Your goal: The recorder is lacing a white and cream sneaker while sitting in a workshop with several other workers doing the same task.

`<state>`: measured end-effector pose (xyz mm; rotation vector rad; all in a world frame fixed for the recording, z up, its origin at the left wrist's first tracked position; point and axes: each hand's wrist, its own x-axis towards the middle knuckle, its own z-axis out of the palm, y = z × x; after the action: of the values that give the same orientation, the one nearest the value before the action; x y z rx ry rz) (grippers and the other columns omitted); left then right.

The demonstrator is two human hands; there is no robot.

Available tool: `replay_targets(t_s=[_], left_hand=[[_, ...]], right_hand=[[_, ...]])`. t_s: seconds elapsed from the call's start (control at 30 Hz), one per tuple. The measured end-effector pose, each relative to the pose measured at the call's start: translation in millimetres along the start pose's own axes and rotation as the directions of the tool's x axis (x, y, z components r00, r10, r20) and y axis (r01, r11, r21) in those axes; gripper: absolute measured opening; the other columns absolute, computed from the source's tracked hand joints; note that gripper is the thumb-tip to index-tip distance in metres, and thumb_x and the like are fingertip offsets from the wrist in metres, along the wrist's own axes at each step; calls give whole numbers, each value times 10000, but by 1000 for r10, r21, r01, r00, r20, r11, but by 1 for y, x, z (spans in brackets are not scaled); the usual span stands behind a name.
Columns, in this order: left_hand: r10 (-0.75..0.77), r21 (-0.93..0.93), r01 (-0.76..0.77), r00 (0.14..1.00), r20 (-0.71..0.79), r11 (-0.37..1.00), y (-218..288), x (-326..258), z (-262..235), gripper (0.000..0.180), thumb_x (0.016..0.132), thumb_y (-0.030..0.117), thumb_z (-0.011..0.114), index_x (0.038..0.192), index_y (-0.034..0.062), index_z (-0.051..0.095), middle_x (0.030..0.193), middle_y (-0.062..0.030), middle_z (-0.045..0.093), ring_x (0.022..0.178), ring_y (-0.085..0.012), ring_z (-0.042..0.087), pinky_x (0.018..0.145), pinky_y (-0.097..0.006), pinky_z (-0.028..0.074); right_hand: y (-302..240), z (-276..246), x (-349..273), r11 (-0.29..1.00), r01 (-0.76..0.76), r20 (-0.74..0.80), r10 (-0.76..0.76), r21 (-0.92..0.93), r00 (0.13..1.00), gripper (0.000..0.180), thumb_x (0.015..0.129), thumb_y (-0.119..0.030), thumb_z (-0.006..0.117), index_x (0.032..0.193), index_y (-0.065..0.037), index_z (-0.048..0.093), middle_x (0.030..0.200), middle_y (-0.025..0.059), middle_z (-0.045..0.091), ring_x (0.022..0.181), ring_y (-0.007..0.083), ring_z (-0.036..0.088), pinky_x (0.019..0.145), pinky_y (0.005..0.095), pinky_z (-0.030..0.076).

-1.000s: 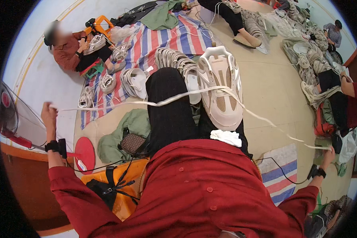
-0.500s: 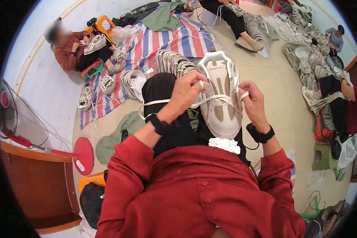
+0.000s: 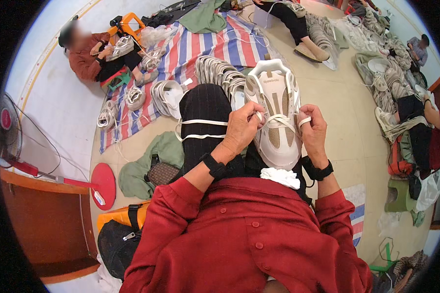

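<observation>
A beige and white sneaker [image 3: 279, 150] rests on my lap, toe towards me. Its pale lace [image 3: 280, 118] crosses over the tongue. On the shoe's left side, my left hand [image 3: 243, 128] is closed, pinching one end of the lace. My right hand [image 3: 314, 132] pinches the other end at the right side, fingers closed. A loose loop of lace [image 3: 204, 121] trails from my left hand over my black-clad left knee [image 3: 205, 105]. A crumpled white cloth [image 3: 280, 177] lies between the shoe's toe and my red shirt.
Rows of sneakers [image 3: 215, 71] stand beyond my knees by a striped sheet [image 3: 190, 53]. Co-workers sit at the far left [image 3: 85, 56], far middle and right. A red-based fan [image 3: 103, 186] stands left, near a green cloth [image 3: 137, 171]. A green stool [image 3: 398, 194] is at right.
My left hand has moved right and down, close against the shoe's side. More lace now stretches over my left knee. My right hand stays beside the shoe, still pinching its lace end.
</observation>
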<state>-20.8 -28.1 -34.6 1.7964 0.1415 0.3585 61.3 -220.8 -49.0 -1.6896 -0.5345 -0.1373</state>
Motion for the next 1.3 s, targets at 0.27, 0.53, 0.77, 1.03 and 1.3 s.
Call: replay_targets(t_s=[0.27,0.53,0.77,1.03,1.3], left_hand=[[29,-69,-25,998,49,997,1,-2,-2,94,897,39,547,960,-2,603,743,-58,656,677,-94,622,625,-238,515],[86,81,-86,996,11,993,4,-3,-2,115,874,13,536,960,-12,607,737,-75,660,678,-102,634,625,-251,530],[101,63,-102,995,12,993,2,-3,-1,120,876,14,536,966,-12,610,733,-77,664,679,-103,640,624,-252,529],[99,92,-100,995,17,991,-1,-3,-2,124,865,16,538,961,-12,612,734,-77,664,677,-108,639,621,-251,526],[110,89,-111,994,18,990,1,-3,-1,160,829,-27,509,953,-15,609,737,-79,665,665,-106,637,618,-249,526]], right_hand=[[-6,5,-1,998,20,-13,-21,-55,1000,116,887,-44,538,995,-26,576,790,53,645,701,101,569,642,251,462],[-8,4,2,956,183,-14,-191,-227,981,128,873,-34,544,999,-31,569,801,139,652,687,215,633,632,310,489],[-12,5,2,928,242,12,-249,-283,968,130,878,-44,552,1005,-30,569,811,144,659,706,233,648,646,320,497],[-8,4,4,976,123,2,-124,-180,992,125,890,-54,548,1008,-22,572,814,133,664,710,200,641,657,305,497],[-10,5,3,943,207,11,-212,-261,977,122,890,-50,553,1007,-24,572,806,141,658,694,208,639,638,306,495]])
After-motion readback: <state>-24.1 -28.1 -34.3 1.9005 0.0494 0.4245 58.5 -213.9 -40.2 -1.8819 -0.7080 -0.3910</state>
